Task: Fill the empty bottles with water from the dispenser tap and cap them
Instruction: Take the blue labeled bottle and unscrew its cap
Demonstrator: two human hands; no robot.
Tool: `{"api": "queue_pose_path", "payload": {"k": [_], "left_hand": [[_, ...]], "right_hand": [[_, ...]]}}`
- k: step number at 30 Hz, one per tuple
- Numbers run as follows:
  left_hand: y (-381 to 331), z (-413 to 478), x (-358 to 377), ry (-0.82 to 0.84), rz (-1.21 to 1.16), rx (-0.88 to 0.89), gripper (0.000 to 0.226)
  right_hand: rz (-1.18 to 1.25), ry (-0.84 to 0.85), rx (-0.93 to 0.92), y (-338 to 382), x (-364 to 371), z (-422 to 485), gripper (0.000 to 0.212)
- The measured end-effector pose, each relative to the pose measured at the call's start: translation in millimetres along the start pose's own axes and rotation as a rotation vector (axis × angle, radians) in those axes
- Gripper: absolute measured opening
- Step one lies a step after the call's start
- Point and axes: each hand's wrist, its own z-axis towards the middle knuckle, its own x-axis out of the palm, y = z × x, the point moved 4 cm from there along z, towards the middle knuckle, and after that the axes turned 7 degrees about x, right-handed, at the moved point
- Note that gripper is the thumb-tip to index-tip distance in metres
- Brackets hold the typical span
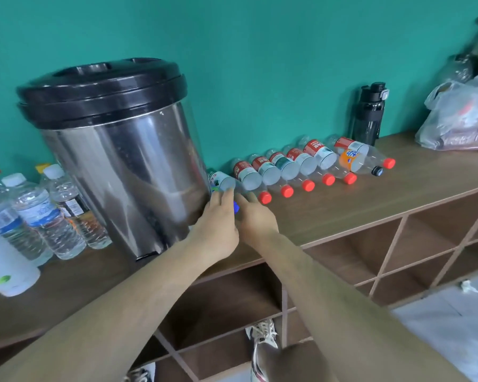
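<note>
One cap point(236, 206); left hand point(218, 217), right hand point(255, 219) flanking

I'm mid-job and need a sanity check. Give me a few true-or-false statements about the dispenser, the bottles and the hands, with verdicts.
1. The red-capped bottles in the row beside the dispenser lie on their sides. True.
2. The dispenser's black lid has been taken off and set on the counter. False: it sits on top of the dispenser.
3. The left hand and the right hand are both at the blue-capped bottle next to the dispenser. True. Blur hides whether either has a grip on it.
4. The black flask lies flat among the red-capped bottles. False: it stands upright by the wall, behind the far end of the row.
</note>
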Motion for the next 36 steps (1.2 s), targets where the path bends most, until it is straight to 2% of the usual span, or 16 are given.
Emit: {"api": "queue_pose_path", "payload": {"k": [6, 10, 16, 21, 24, 30, 34, 36], "left_hand": [[4.6, -1.8, -1.7, -0.011, 0.021, 0.036, 0.083], [2.2, -6.1, -8.6, -0.028, -0.004, 0.067, 0.077], [-11.5, -19.0, -16.5, -0.056, -0.032, 0.079, 0.077], [-43.1, -42.3, -22.2, -0.077, 0.007, 0.229, 0.086], [-68.0, -62.5, -26.8, -0.111, 0.094, 0.327, 0.093], [-102.8, -119.9, -64.2, -0.318, 0.064, 0.470, 0.093], [-86.6, -160.1, -101.5, -0.345, 0.214, 0.413, 0.093], [-76.0, -179.8, -119.7, -0.336, 0.253, 0.367, 0.085]], "right_hand": [[-0.129, -0.022, 0.040, 6.8, 27.9, 25.4, 0.048], [-0.007, -0.075, 0.061, 2.8, 17.7, 17.6, 0.042], [0.150, -0.300, 0.111, -15.4, -47.1, -43.9, 0.039], [0.244, -0.404, 0.171, -28.3, -111.3, -123.7, 0.044], [0.252, -0.427, 0.156, -23.8, -146.0, -172.4, 0.039], [0.242, -0.334, -0.055, 5.3, -191.0, -243.1, 0.034], [0.382, -0.242, -0.171, 33.3, -207.7, -254.2, 0.028], [0.420, -0.182, -0.245, 51.6, -204.3, -254.1, 0.024]]}}
